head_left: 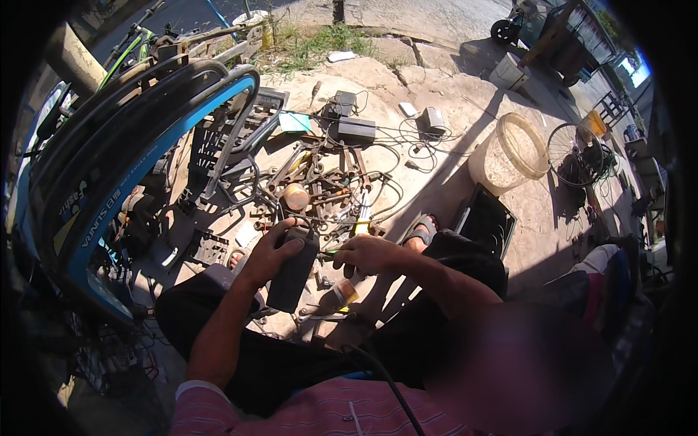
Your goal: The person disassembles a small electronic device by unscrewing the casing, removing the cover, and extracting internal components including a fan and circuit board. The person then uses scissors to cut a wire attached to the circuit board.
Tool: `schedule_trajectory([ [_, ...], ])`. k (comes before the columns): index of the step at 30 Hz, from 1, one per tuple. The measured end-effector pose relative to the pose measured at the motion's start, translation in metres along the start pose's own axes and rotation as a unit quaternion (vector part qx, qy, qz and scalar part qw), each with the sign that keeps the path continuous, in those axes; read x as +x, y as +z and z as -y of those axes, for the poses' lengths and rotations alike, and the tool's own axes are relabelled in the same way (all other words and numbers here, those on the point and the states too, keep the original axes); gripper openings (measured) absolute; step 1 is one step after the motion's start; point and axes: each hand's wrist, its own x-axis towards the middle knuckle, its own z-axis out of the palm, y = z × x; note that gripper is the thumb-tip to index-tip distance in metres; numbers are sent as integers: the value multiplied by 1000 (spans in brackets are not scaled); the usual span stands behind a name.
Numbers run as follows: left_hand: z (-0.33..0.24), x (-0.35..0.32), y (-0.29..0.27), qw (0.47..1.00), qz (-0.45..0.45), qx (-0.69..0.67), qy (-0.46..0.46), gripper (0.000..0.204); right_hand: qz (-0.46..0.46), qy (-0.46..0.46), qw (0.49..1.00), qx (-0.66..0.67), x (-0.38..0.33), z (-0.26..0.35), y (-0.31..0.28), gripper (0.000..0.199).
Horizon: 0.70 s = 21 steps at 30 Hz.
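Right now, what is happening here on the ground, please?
A person sits on the ground outdoors among scattered tools. The left hand grips a dark box-shaped device upright above the lap. The right hand holds a thin tool with a green and yellow handle pointed at the box's side. Wrenches and other metal tools lie in front, with black adapter boxes and cables beyond. Bicycle tyres stand at the left, and a translucent bucket at the right.

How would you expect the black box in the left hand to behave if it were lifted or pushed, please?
The black box looks rigid and blocky, so it probably won't roll. The left hand grips its top firmly, suggesting some weight. Stood on end, it might tip.
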Motion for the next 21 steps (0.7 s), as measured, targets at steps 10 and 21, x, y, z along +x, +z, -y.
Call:
schedule_trajectory([
  [10, -1, 4, 1, 980, -3, -141, -142, 40, -213, -199, 878, -379, 16, -11, 32, 16],
  [21, 11, 4, -2, 999, -19, 27, -4, 56, -56, -26, 998, -20, 6, 3, 13, 47],
])
